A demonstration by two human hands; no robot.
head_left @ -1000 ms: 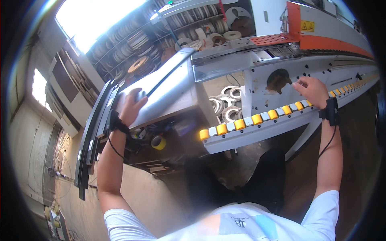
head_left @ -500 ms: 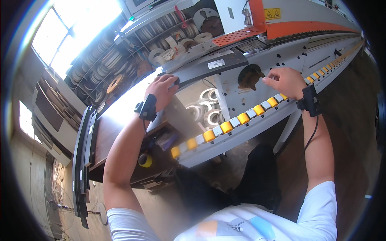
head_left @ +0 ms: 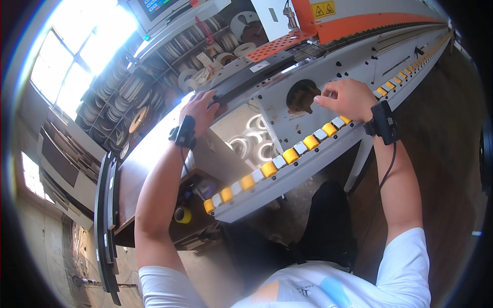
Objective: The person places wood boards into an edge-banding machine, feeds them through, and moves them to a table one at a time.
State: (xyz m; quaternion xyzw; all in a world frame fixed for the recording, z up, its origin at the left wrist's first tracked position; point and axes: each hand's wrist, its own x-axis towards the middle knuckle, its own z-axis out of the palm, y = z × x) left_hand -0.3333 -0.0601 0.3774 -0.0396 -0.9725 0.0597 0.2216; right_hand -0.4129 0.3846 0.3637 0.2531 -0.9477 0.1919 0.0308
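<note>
My left hand (head_left: 199,110) is at the near left end of a long dark board (head_left: 246,77) with a white label on top. Its fingers lie over the end of the board and the thumb sits apart below, with the dark end between them. The board's far end reaches the orange perforated guard (head_left: 275,46) of a large edge-banding machine (head_left: 380,56). My right hand (head_left: 349,100) hovers over the machine's side, just right of a round dark opening (head_left: 303,96). Its fingers are loosely curled toward the thumb, and nothing shows in them.
A rail of yellow rollers (head_left: 290,155) runs along the machine's near side. Rolls of edge banding fill a rack (head_left: 120,100) at the back left; more white rolls (head_left: 266,150) lie below. A brown tabletop (head_left: 136,179) and dark strips (head_left: 105,220) stand at left.
The dark board has slid further toward the orange guard, my left hand still at its end. My right hand stays near the round opening. The whole view has shifted slightly.
</note>
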